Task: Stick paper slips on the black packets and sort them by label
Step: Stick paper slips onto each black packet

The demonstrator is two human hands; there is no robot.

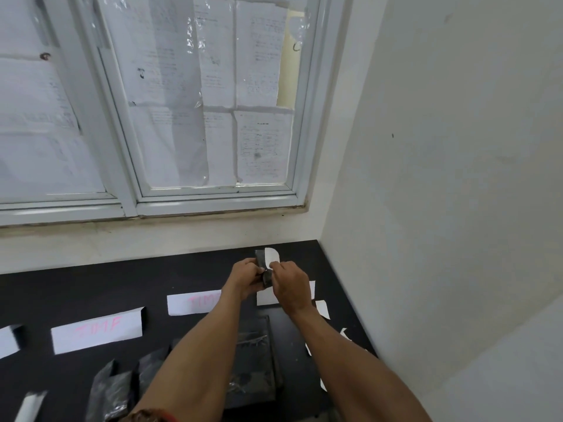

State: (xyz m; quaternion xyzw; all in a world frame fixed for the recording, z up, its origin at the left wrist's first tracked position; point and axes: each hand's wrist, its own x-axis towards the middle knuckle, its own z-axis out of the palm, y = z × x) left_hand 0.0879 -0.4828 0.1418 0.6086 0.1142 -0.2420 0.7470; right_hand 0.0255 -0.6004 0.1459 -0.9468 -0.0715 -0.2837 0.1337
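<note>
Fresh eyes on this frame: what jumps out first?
Both hands meet over the table: the left hand grips a black packet while the right hand pinches a white paper slip against it. Above, a window is papered with printed sheets. White labels with pink writing lie on the black table.

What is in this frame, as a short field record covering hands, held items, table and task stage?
left hand: grips the black packet, raised above the table
right hand: pinches the paper slip against that packet
label sheets: white, pink writing too blurred to read, in a row on the table
loose packets: several black ones lying near the forearms
stage: slip at the packet; packet not yet sorted
background: window covered with papers
</note>
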